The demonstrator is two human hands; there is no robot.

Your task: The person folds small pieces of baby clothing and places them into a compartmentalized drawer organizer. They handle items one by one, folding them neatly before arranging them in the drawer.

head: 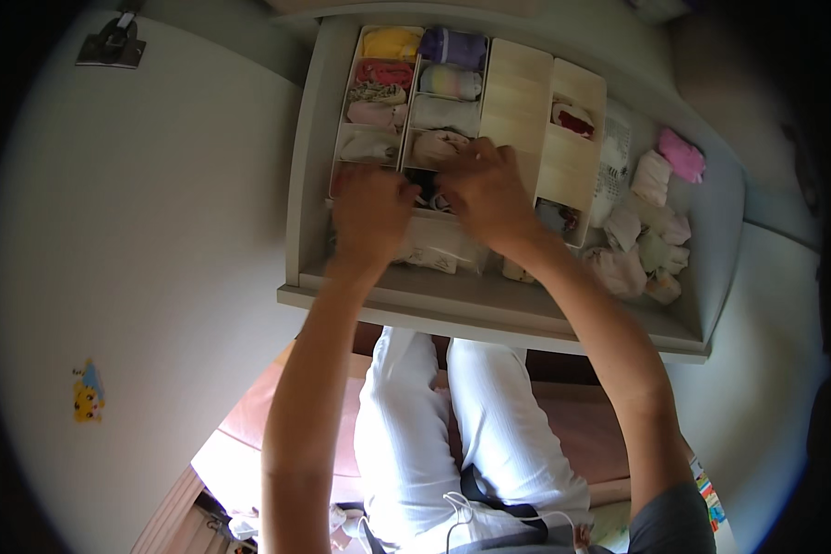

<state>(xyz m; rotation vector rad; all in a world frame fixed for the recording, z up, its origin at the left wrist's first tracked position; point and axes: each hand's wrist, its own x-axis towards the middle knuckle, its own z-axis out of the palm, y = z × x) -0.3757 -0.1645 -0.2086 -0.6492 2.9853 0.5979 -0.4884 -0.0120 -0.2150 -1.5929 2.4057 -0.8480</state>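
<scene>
In a pulled-out drawer (401, 289), two narrow white divided boxes hold rolled clothes. Over the near end of the left box (343, 131) is my left hand (374, 211), slightly blurred, fingers curled. My right hand (488, 190) reaches over the near end of the second box (485, 93). Between my fingertips a dark item with white parts (426, 185) sits in the nearest compartment; whether either hand grips it cannot be made out. Just beyond it lies a beige roll (440, 147), with a whitish one (447, 114), a striped pastel one (451, 82) and a purple one (455, 47) farther back.
Right of these stand a third divided box (516, 83) and a fourth one (569, 163) with a red-and-white roll (575, 123). Several loose folded clothes (644, 239) fill the drawer's right side. Clear plastic packaging (450, 242) lies at the front. A white panel (159, 208) rises left.
</scene>
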